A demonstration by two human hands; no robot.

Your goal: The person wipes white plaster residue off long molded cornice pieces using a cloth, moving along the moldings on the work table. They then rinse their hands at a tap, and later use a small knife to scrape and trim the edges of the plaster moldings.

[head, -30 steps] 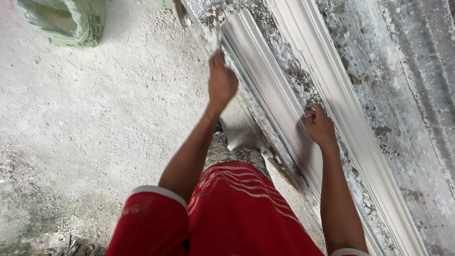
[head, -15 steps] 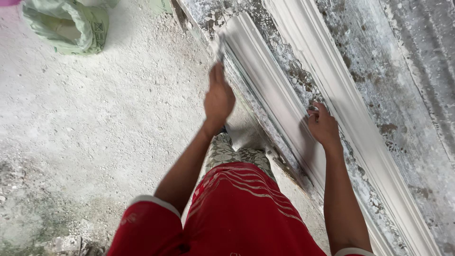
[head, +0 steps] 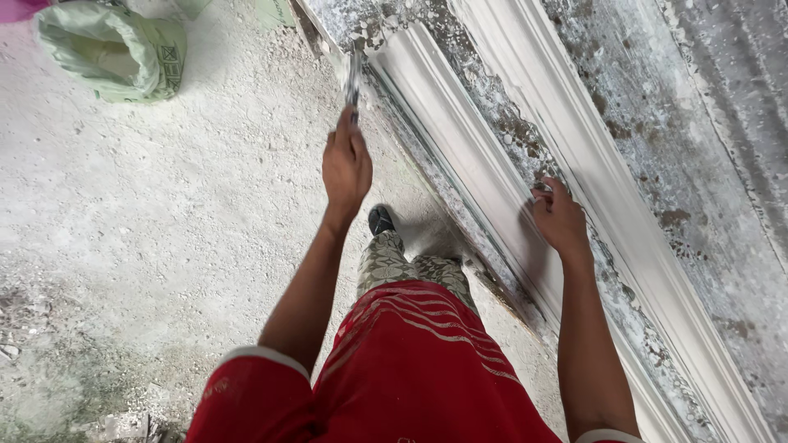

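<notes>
Here, left to right:
Sack: green woven sack [head: 111,51] on the dusty floor [head: 164,230], far left.
Left hand: left hand [head: 345,164], arm outstretched, clenched around a scraper [head: 354,78] touching the moulding's edge.
Right hand: right hand [head: 560,217] pressed flat, fingers loose, on the white plaster moulding [head: 492,164].

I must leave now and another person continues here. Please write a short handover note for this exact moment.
Left hand: closed around a thin metal blade tool, its tip at the edge of the white moulding.
Right hand: resting flat on the moulding, holding nothing visible.
Moulding lies along the plaster-crusted workbench; a green sack sits on the dusty floor.
Done: cannot tell how much of the edge is worked.
Left: likely the rest of that edge, judging by the crust nearby.
</notes>
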